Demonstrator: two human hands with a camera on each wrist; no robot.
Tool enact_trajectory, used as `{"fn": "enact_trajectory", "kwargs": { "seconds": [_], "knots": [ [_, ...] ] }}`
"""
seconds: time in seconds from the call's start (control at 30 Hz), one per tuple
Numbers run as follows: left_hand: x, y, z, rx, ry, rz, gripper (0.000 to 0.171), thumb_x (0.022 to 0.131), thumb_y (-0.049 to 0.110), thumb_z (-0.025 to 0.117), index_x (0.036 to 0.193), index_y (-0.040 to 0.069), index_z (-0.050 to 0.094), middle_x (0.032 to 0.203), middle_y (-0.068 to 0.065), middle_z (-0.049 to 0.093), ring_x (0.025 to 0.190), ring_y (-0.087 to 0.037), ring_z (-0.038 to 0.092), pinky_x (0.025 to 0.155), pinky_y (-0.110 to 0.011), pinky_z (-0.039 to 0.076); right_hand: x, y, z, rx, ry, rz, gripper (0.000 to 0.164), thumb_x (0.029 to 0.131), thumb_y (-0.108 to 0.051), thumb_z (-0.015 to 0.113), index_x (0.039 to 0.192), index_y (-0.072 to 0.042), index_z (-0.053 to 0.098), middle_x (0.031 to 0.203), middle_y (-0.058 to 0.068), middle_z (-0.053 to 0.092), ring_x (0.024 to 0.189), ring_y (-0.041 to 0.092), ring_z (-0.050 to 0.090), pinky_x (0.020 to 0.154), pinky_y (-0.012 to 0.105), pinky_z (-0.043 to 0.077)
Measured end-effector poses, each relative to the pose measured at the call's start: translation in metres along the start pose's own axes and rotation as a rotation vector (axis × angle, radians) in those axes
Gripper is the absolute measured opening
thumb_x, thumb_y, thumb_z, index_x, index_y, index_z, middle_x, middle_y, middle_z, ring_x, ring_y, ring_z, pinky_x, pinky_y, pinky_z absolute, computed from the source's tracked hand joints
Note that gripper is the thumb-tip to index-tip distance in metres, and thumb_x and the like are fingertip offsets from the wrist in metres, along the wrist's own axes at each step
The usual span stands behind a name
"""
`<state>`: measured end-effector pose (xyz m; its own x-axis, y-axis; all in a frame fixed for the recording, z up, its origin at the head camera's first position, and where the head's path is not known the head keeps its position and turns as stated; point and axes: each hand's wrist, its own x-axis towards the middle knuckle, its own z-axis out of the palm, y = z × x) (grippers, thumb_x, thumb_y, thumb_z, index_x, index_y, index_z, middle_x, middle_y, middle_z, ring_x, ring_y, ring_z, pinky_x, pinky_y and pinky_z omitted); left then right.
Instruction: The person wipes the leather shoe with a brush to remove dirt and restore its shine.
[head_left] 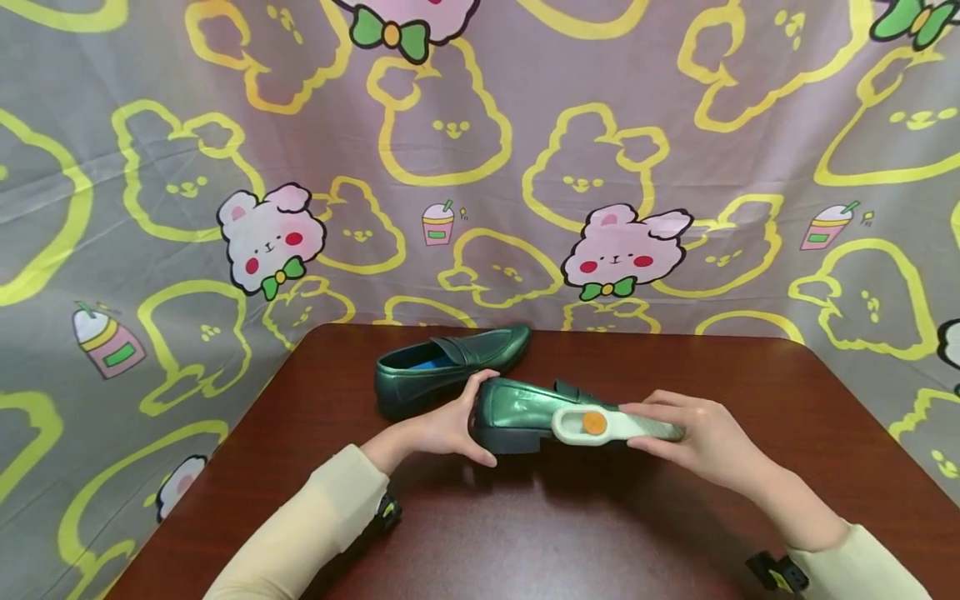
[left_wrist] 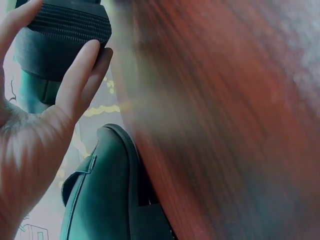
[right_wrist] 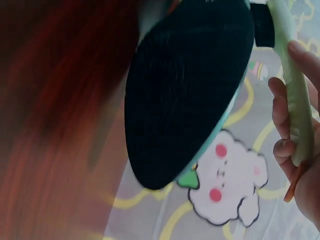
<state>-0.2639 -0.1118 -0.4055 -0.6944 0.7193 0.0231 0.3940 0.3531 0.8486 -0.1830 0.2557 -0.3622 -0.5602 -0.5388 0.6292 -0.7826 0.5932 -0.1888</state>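
A shiny green loafer (head_left: pixel 525 406) is held up off the table, its toe toward the right. My left hand (head_left: pixel 444 427) grips it round the heel, thumb and fingers spread to either side; the left wrist view shows fingers on the ridged black heel (left_wrist: pixel 70 30). My right hand (head_left: pixel 705 433) holds a pale green handled brush (head_left: pixel 626 426) with an orange round button. Its dark head (right_wrist: pixel 264 25) is right at the loafer's side in the right wrist view, where the black sole (right_wrist: pixel 190 95) shows. The far side of the loafer is hidden.
A second green loafer (head_left: pixel 408 390) with a blue insole stands upright on the brown table (head_left: pixel 525 533), just behind the held one. A cartoon-printed cloth (head_left: pixel 480 208) hangs behind the table and along its sides.
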Motion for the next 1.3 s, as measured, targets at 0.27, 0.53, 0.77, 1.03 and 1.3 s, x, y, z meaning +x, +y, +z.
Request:
{"fn": "enact_trajectory", "kwargs": {
  "seconds": [0.27,0.53,0.77,1.03,1.3],
  "knots": [
    [-0.001,-0.001,0.0,0.005,0.0,-0.004,0.114,0.071,0.009,0.087,0.149,0.02,0.004,0.134,-0.011,0.038,0.117,-0.022,0.047,0.097,-0.034,0.04,0.006,0.018,-0.012,-0.172,0.127,0.084,0.046,0.065,-0.016,0.089,0.108,-0.013,0.074,0.087,-0.012,0.061,0.066,0.002,0.049,0.056,0.017,0.037],
    [0.0,-0.001,0.0,0.007,-0.006,-0.011,0.114,0.071,0.01,0.087,0.149,0.022,0.004,0.135,-0.009,0.037,0.119,-0.021,0.046,0.098,-0.034,0.039,0.007,0.0,-0.015,-0.033,0.058,0.005,0.05,0.064,-0.014,0.089,0.111,-0.019,0.074,0.094,-0.018,0.061,0.072,-0.003,0.051,0.06,0.013,0.04],
    [0.001,0.0,-0.001,0.012,0.0,0.01,0.113,0.071,0.01,0.087,0.148,0.023,0.004,0.135,-0.01,0.038,0.119,-0.022,0.046,0.098,-0.034,0.04,-0.002,-0.007,-0.006,0.043,-0.035,-0.027,0.044,0.068,-0.018,0.089,0.11,-0.02,0.074,0.093,-0.016,0.061,0.07,-0.002,0.052,0.059,0.011,0.038],
    [0.002,0.0,-0.001,0.005,-0.01,0.003,0.113,0.072,0.01,0.087,0.148,0.022,0.004,0.136,-0.011,0.036,0.119,-0.022,0.046,0.098,-0.035,0.039,-0.001,0.017,-0.015,-0.125,0.077,0.137,0.045,0.065,-0.014,0.089,0.108,-0.016,0.074,0.089,-0.013,0.062,0.069,0.002,0.05,0.058,0.015,0.036],
    [0.001,0.001,-0.001,0.027,0.005,-0.038,0.113,0.071,0.011,0.088,0.147,0.026,0.006,0.138,-0.007,0.035,0.121,-0.021,0.044,0.102,-0.037,0.035,-0.006,0.012,-0.014,-0.076,0.128,0.082,0.046,0.066,-0.016,0.089,0.11,-0.017,0.074,0.091,-0.017,0.061,0.071,-0.002,0.049,0.059,0.013,0.037]
  ]
}}
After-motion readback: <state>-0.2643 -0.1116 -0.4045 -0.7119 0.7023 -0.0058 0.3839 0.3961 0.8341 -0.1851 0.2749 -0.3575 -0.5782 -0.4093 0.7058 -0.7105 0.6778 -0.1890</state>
